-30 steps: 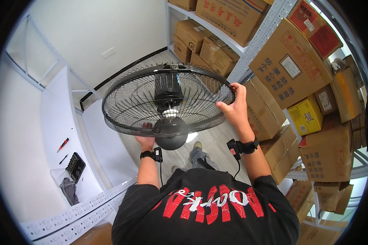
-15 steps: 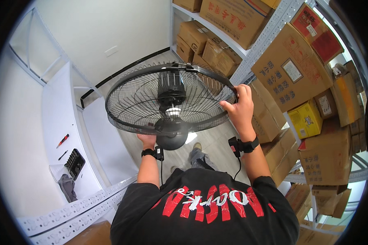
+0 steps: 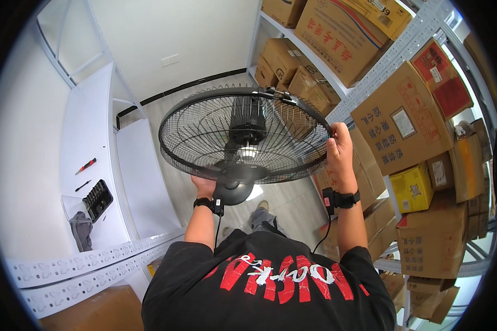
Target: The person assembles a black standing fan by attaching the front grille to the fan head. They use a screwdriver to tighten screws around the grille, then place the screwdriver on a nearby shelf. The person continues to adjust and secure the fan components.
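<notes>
A black electric fan (image 3: 247, 132) with a round wire cage is held up in front of me, tilted so that I look in through the cage. Inside it show the dark motor housing and a bright shaft, with a rounded dark part at the near side. My right hand (image 3: 340, 148) grips the cage rim at the right, thumb on the near side. At the lower left, my left hand (image 3: 204, 185) supports the rim from beneath; its fingers are partly hidden behind the cage.
Shelves of cardboard boxes (image 3: 403, 121) and a yellow box (image 3: 412, 190) line the right side. On the white shelf (image 3: 88, 132) at left lie a red-and-black screwdriver (image 3: 86, 166), an open black bit case (image 3: 98, 201) and a grey cloth (image 3: 81, 230). Grey floor shows below the fan.
My view has turned slightly, so the shelves sit differently in it. The fan stays in both hands and tilts down a little to the right. My right thumb has drawn in against the rim.
</notes>
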Available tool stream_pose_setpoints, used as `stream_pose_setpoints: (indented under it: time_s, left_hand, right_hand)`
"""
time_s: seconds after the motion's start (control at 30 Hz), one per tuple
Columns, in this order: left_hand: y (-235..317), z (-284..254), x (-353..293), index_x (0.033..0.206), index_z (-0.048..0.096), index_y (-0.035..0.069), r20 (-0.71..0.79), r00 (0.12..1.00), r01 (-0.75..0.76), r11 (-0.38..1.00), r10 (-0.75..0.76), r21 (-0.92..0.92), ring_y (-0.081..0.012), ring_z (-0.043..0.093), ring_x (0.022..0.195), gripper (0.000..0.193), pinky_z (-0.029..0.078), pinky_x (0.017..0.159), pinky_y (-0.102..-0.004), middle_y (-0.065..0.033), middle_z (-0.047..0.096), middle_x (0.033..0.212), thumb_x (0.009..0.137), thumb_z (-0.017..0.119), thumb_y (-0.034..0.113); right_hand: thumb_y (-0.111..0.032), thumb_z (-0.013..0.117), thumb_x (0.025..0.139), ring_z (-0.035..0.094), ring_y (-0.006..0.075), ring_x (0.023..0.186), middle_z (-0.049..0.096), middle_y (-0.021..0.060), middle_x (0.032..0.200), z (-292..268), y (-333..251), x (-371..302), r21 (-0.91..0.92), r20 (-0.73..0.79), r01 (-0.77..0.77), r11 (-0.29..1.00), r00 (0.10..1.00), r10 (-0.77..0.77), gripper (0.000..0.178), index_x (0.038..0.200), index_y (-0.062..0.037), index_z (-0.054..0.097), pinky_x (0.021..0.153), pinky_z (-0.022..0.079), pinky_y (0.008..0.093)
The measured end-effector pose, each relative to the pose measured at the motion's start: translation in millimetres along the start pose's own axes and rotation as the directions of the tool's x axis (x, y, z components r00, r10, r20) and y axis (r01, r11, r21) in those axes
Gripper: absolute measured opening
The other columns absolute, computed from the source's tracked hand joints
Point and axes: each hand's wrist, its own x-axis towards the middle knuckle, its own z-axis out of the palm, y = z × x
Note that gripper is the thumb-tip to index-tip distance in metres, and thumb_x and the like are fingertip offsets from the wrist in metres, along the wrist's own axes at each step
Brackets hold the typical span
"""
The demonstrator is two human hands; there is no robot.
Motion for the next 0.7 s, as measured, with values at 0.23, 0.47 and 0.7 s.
stream_pose_setpoints:
  time_s: [0.23, 0.47, 0.7]
  left_hand:
    - [-5.2, 10.7, -9.5, 0.106, 0.059, 0.012, 0.006, 0.998, -0.057, 0.998, 0.057, 0.016, -0.0314, 0.059, 0.094, 0.046, 0.051, 0.090, -0.0487, -0.0096, 0.060, 0.100, 0.095, 0.052, 0.056]
    - [-6.0, 5.9, -3.7, 0.099, 0.056, 0.011, 0.005, 0.994, -0.112, 0.993, 0.112, 0.031, -0.0310, 0.059, 0.091, 0.042, 0.051, 0.086, -0.0489, -0.0095, 0.058, 0.096, 0.096, 0.051, 0.053]
    - [-3.0, -10.2, 10.4, 0.096, 0.057, 0.013, 0.063, 0.996, -0.062, 0.998, 0.061, 0.013, -0.0294, 0.058, 0.092, 0.035, 0.051, 0.087, -0.0497, -0.0093, 0.060, 0.097, 0.098, 0.052, 0.048]
  right_hand:
    - [-0.015, 0.062, 0.102, 0.048, 0.0101, 0.078, 0.051, 0.0006, 0.088, -8.8, -20.1, 6.3, 0.012, 0.061, -0.144, 0.990, 0.988, 0.143, 0.015, 0.103, -0.0001, 0.058, 0.071, 0.043, 0.0252]
    - [-0.019, 0.067, 0.102, 0.043, 0.0059, 0.076, 0.048, -0.0041, 0.086, 2.8, -9.6, 2.3, 0.357, 0.028, -0.295, 0.886, 0.952, 0.306, 0.017, 0.097, -0.0056, 0.056, 0.066, 0.038, 0.0228]
    - [-0.019, 0.066, 0.102, 0.048, 0.0105, 0.098, 0.052, 0.0003, 0.106, 16.6, 5.5, -7.1, 0.434, -0.089, -0.218, 0.874, 0.955, 0.283, 0.018, 0.111, -0.0094, 0.055, 0.087, 0.042, 0.0254]
